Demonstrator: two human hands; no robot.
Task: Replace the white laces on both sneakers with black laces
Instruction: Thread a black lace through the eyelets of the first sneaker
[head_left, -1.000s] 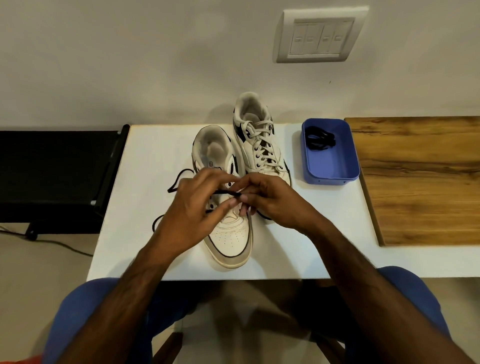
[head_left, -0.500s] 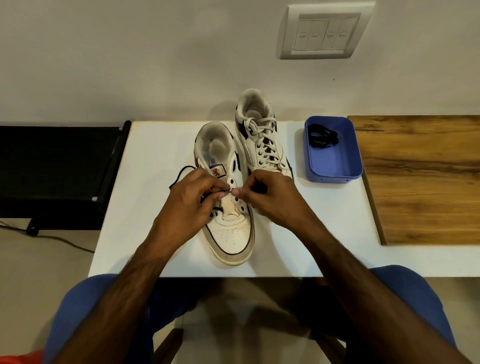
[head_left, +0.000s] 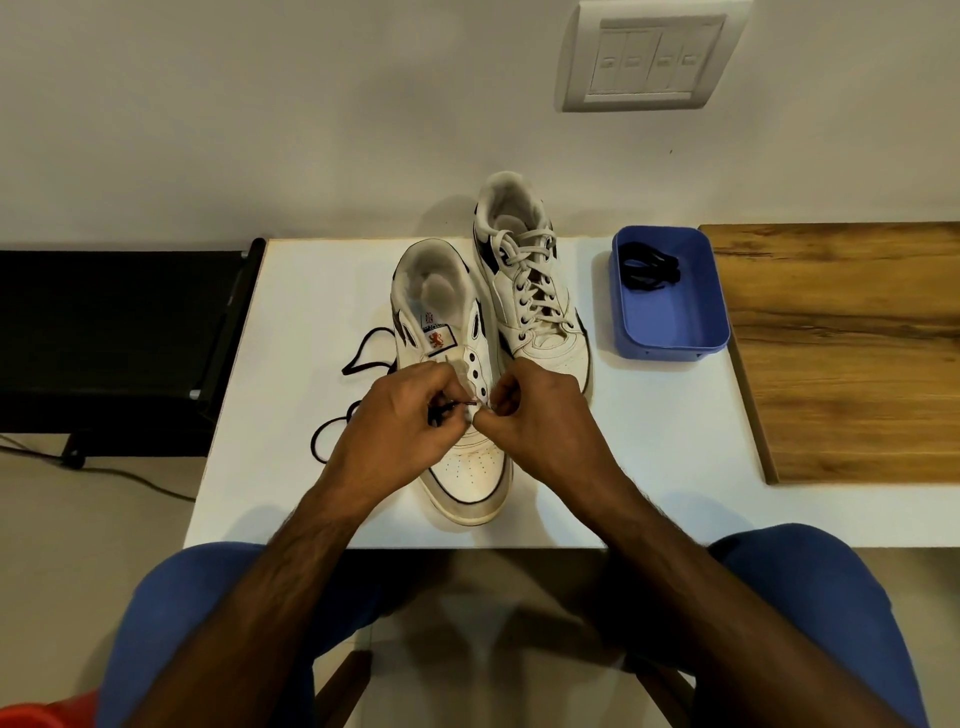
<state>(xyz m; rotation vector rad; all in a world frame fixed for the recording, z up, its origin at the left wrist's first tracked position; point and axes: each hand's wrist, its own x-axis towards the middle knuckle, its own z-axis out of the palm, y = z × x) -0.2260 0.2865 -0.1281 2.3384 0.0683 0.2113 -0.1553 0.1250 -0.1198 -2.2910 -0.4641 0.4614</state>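
Black cord lace trails limp across the white tabletop beside the unlaced white leather sneaker; I see my left hand pinching its tip, right hand gripping the eyelet edge, fingers curled.

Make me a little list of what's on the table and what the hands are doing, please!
near sneaker: no white lace, eyelets mostly empty
black lace: trails off its left side
left hand: pinches the black lace tip
right hand: pinches the sneaker's eyelet edge
far sneaker: white laces on
blue tray: second black lace inside
table: white
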